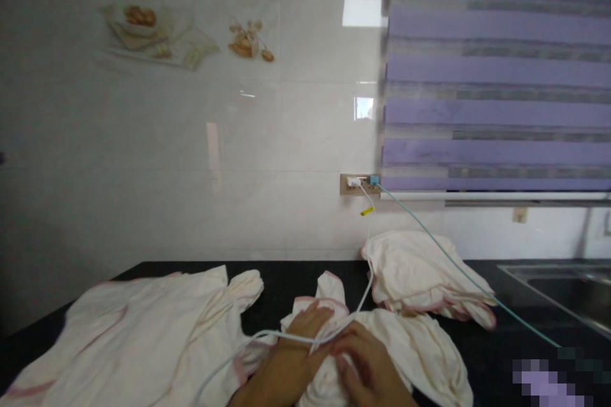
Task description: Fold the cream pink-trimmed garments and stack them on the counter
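A small white garment [329, 286] with pink edging lies bunched on the dark counter, under both hands at the bottom middle. My left hand [298, 343] rests on it, back upward and fingers stretched out over the cloth. Close beside it, my right hand [365, 362] has its fingers curled and seems to pinch a fold of the same garment; its fingertips are partly hidden. A white cable [286, 335] hangs down from the wall and crosses over the wrist of my left hand. More white cloth [420, 350] spreads out just right of my right hand.
A large white garment [157, 331] covers the counter [281, 273] at left. Folded white cloths with pink edges [415, 267] lie at back right, crossed by a green cable [439, 245]. Both cables come from a wall socket [344, 184]. A metal sink [529, 283] sits at far right.
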`<state>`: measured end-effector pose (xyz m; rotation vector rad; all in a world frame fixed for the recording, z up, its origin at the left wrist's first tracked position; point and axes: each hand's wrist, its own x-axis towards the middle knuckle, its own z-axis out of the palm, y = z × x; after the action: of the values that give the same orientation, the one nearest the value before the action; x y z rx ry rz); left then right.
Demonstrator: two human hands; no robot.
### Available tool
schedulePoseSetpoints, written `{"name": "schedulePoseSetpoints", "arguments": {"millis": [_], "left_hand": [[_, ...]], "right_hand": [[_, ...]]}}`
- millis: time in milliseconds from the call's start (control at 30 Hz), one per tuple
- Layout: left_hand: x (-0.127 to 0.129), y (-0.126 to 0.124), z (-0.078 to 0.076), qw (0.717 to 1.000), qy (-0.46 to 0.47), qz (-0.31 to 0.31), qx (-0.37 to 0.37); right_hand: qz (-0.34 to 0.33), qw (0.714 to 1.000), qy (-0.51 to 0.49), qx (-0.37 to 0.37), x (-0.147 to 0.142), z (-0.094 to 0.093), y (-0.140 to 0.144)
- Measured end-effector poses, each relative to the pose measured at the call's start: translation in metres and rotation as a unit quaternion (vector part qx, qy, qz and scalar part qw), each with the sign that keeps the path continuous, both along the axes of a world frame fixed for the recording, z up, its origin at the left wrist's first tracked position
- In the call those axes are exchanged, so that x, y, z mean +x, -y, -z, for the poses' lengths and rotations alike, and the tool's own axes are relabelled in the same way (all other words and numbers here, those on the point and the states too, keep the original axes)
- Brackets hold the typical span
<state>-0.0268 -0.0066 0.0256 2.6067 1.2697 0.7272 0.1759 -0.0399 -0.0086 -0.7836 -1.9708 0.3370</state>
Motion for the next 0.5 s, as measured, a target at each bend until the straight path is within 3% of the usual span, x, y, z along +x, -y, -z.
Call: {"name": "schedulePoseSetpoints", "arguments": {"millis": [100,267,400,500], "left_hand": [[-0.002,0.006,-0.006,0.998,-0.014,0.051,-0.031],[-0.003,0.001,-0.005,0.996,0.0,-0.011,-0.091],[0.001,-0.007,0.001,0.993,-0.048,-0.074,-0.074],[0.003,-0.009,-0.001,0.986,-0.075,-0.146,-0.03]], "right_hand": [[0.127,0.992,0.01,-0.002,0.008,-0.008,-0.004],[0.33,0.938,0.105,-0.013,0.033,-0.008,-0.012],[0.398,0.893,0.202,-0.063,0.039,0.006,-0.015],[0.381,0.891,0.229,-0.097,0.034,0.013,-0.013]]}}
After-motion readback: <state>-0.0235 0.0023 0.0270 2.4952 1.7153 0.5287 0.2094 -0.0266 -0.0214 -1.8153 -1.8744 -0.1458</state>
